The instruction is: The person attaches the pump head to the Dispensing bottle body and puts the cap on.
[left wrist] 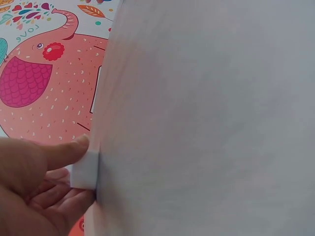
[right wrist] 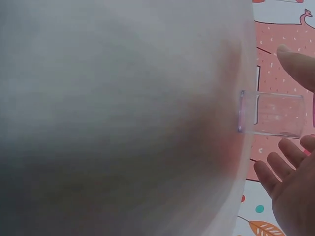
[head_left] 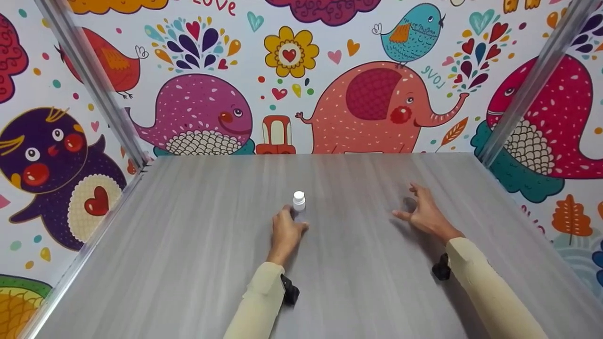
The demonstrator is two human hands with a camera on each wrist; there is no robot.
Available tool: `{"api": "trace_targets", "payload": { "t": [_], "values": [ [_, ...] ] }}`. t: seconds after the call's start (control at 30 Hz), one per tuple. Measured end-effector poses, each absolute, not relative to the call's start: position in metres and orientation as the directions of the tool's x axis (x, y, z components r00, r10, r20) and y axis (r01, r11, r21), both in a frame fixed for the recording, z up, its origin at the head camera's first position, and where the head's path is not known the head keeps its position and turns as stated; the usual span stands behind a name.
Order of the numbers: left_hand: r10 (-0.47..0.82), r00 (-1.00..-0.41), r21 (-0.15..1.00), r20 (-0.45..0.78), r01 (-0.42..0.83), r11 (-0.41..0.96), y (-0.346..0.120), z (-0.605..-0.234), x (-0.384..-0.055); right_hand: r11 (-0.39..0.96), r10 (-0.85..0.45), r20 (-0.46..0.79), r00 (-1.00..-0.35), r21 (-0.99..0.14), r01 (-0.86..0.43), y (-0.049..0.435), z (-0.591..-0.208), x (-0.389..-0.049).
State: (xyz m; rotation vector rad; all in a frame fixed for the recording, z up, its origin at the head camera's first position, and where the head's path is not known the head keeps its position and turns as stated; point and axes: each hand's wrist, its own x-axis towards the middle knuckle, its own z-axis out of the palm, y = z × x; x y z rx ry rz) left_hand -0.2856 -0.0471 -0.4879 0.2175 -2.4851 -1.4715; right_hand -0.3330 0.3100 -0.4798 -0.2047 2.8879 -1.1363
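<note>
A small white bottle (head_left: 299, 202) with a white cap stands upright on the grey table. My left hand (head_left: 285, 231) grips it low down, thumb on the near right side and fingers on the left. In the left wrist view, the white bottle (left wrist: 85, 171) shows between thumb and fingers, its upper part hidden by the hand. To the right, a clear plastic cup (head_left: 409, 204) stands on the table. Around it my right hand (head_left: 427, 214) is spread, thumb and fingers apart. Seen from the right wrist, the clear cup (right wrist: 273, 114) sits between them, with a gap to the thumb.
The grey table (head_left: 202, 226) runs back to a wall (head_left: 282, 99) printed with cartoon animals. Metal posts (head_left: 94, 84) rise at the table's back corners. Black wrist cameras (head_left: 289, 291) are strapped on both sleeves.
</note>
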Motion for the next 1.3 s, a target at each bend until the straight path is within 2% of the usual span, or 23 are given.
{"api": "trace_targets", "payload": {
  "t": [0.37,0.77,1.3],
  "values": [
    [-0.251,-0.952,0.859,0.175,0.023,0.511,-0.0456,-0.486,-0.287,0.696,-0.099,-0.029,-0.995,-0.717,-0.048,0.3118,-0.4818,-0.3263],
    [-0.258,-0.954,0.861,0.155,0.002,0.508,-0.0468,-0.4891,-0.286,0.639,-0.036,-0.168,-0.985,-0.762,0.106,0.31,-0.4787,-0.3264],
    [-0.249,-0.954,0.853,0.17,0.016,0.522,-0.0474,-0.4875,-0.2865,0.681,0.012,-0.058,-0.998,-0.73,0.05,0.3064,-0.4829,-0.3286]
  ]
}}
